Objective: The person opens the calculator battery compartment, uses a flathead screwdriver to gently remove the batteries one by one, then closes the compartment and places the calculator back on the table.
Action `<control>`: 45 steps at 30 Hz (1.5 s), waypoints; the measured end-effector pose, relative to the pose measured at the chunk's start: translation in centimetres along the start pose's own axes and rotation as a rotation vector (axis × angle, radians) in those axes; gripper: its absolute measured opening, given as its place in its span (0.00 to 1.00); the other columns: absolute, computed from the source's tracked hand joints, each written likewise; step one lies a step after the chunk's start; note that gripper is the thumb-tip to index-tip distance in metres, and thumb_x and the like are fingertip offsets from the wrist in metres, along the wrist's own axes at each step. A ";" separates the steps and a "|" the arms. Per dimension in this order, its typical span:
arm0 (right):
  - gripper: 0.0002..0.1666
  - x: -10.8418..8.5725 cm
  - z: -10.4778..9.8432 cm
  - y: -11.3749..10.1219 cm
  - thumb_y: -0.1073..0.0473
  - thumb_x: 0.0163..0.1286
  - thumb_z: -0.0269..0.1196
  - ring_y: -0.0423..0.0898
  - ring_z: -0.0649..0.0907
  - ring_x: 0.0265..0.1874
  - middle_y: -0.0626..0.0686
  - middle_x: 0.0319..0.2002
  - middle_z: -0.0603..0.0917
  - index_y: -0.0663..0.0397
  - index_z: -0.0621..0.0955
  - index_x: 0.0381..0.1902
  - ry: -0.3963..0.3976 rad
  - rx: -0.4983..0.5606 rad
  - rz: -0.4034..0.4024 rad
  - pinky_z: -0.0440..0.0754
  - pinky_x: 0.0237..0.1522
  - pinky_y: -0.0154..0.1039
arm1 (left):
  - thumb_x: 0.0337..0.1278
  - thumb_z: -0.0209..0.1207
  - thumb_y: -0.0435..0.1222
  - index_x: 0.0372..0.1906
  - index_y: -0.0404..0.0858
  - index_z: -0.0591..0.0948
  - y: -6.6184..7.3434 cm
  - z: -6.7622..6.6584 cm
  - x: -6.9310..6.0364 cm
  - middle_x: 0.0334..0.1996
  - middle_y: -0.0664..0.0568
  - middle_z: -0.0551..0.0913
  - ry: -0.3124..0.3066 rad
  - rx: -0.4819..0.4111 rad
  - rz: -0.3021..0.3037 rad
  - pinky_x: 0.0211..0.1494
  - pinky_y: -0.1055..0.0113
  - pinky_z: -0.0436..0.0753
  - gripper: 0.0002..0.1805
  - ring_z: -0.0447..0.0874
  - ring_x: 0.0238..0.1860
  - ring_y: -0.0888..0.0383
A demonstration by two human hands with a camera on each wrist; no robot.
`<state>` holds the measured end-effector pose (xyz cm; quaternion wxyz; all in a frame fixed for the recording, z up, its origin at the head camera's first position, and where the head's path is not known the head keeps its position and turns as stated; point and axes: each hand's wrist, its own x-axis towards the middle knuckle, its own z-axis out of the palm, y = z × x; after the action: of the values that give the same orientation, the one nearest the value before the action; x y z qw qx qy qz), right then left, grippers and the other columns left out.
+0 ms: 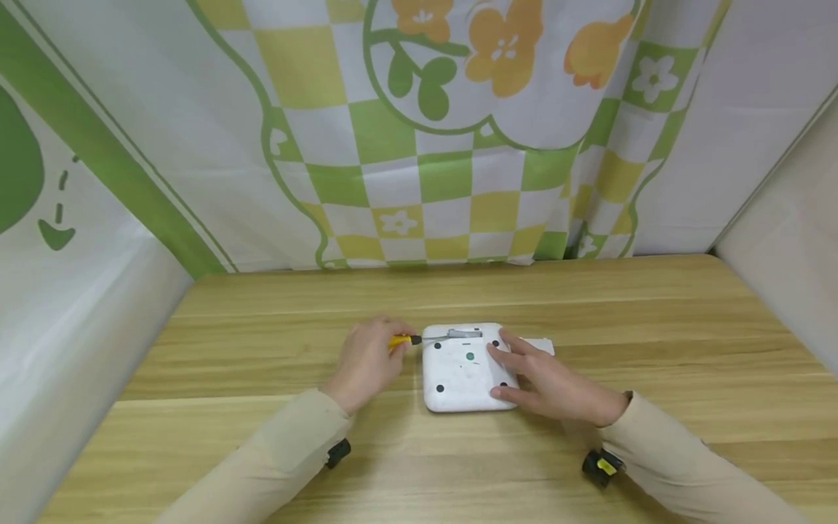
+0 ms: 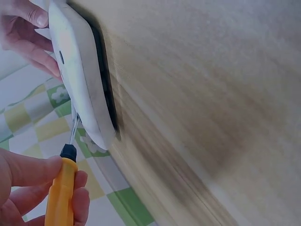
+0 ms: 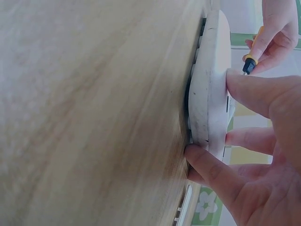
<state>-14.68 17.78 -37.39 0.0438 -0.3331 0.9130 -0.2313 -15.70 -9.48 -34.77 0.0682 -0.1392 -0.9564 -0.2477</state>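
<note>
A white, rounded-square device (image 1: 461,378) lies flat on the table, showing a face with dark round feet and a narrow recess (image 1: 465,333) along its far edge. My left hand (image 1: 373,356) pinches the yellow handle of a screwdriver (image 2: 61,195) from the device's left. The metal shaft (image 2: 74,128) reaches over the device's far left edge toward the recess; its tip is hard to make out. My right hand (image 1: 546,382) holds the device's right side, with the thumb and a finger on the upper face and other fingers (image 3: 211,169) against the side, down at the table.
A flat white piece (image 1: 542,346) lies just right of the device, partly behind my right hand. The wooden table (image 1: 262,429) ends at a checkered, flowered curtain (image 1: 445,175) at the back. Pale sheets hang at both sides.
</note>
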 end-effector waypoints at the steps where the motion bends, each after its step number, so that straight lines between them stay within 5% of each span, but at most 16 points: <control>1: 0.38 0.0 0.0 0.0 0.50 0.67 0.62 0.66 0.67 0.65 0.74 0.69 0.59 0.68 0.67 0.66 0.000 -0.002 0.002 0.72 0.60 0.54 | 0.56 0.63 0.30 0.44 0.38 0.86 0.1 0.0 0.0 0.46 0.45 0.85 0.001 0.005 0.003 0.57 0.51 0.73 0.10 0.82 0.50 0.47; 14: 0.38 0.2 -0.2 0.0 0.49 0.67 0.62 0.65 0.67 0.66 0.72 0.70 0.58 0.66 0.67 0.67 -0.015 -0.002 0.017 0.72 0.60 0.54 | 0.54 0.63 0.29 0.42 0.37 0.86 1.3 0.0 0.3 0.41 0.46 0.86 0.022 0.058 0.040 0.52 0.54 0.76 0.10 0.83 0.42 0.49; 22: 0.38 0.3 -0.3 -0.2 0.50 0.67 0.63 0.65 0.66 0.66 0.72 0.70 0.58 0.66 0.67 0.67 -0.018 -0.003 0.029 0.71 0.61 0.55 | 0.55 0.63 0.30 0.42 0.38 0.86 1.7 0.4 0.9 0.39 0.47 0.86 -0.016 0.080 0.020 0.47 0.58 0.76 0.09 0.81 0.34 0.54; 36: 0.38 0.1 -0.1 -0.1 0.49 0.67 0.62 0.65 0.67 0.66 0.73 0.69 0.58 0.66 0.67 0.67 -0.006 0.001 0.018 0.71 0.61 0.55 | 0.58 0.62 0.32 0.43 0.40 0.86 2.3 1.4 1.3 0.41 0.47 0.86 -0.032 0.043 -0.008 0.54 0.56 0.74 0.09 0.82 0.44 0.50; 45: 0.37 0.0 -0.1 0.0 0.50 0.67 0.63 0.65 0.67 0.65 0.74 0.69 0.59 0.67 0.67 0.67 -0.001 0.002 0.009 0.72 0.60 0.55 | 0.58 0.62 0.32 0.44 0.40 0.85 2.4 1.7 1.4 0.41 0.48 0.86 -0.016 0.040 0.004 0.49 0.58 0.75 0.09 0.82 0.42 0.51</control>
<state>-14.68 17.79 -37.32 0.0458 -0.3290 0.9143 -0.2317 -16.39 -6.35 -34.88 0.0638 -0.1418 -0.9614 -0.2270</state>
